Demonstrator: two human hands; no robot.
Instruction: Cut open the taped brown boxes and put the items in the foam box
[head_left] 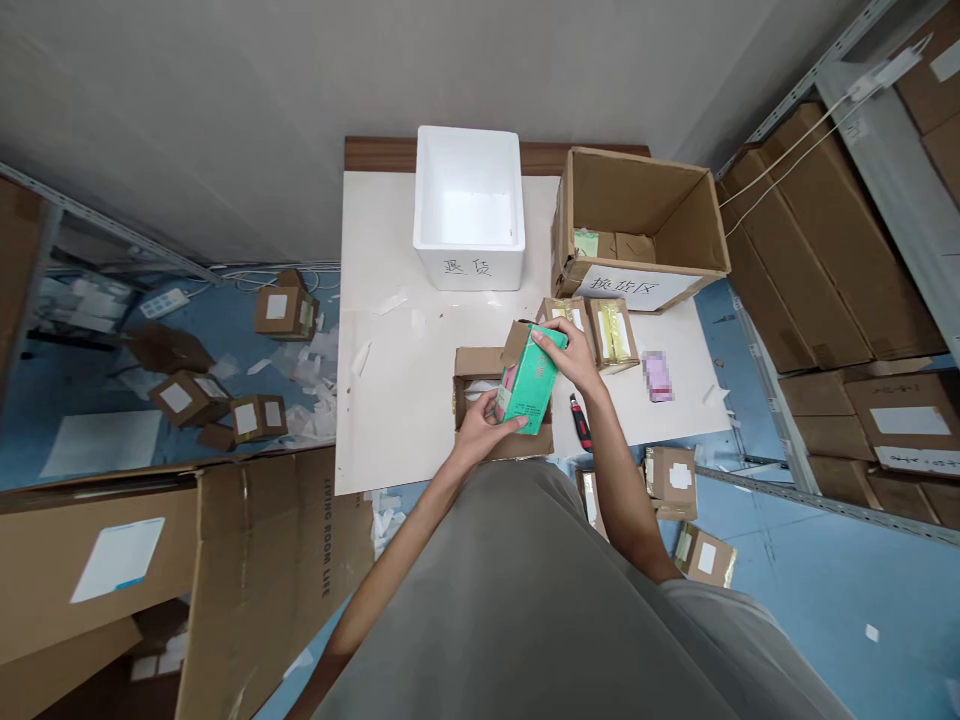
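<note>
At frame centre, green oblong cardboard box (pixel 533 385) is being pinched by left hand (pixel 480 428) and right hand (pixel 574 356) above open brown cardboard carton (pixel 478 361); presumably being inspected, next needing steady support.

Worktop (pixel 405 410) L side wide open, just paper scraps (pixel 361 360), room to pass. Far edge blocked: white foam bin (pixel 471 270) mid, tall carton (pixel 637 190) R, w/ narrow gap btwn. Two taped boxes (pixel 616 335) btwn R hand (pixel 571 357) & carton. Cutter (pixel 581 425) just R of open box (pixel 480 360); green box (pixel 534 385) partly covers its opening from above.
</note>
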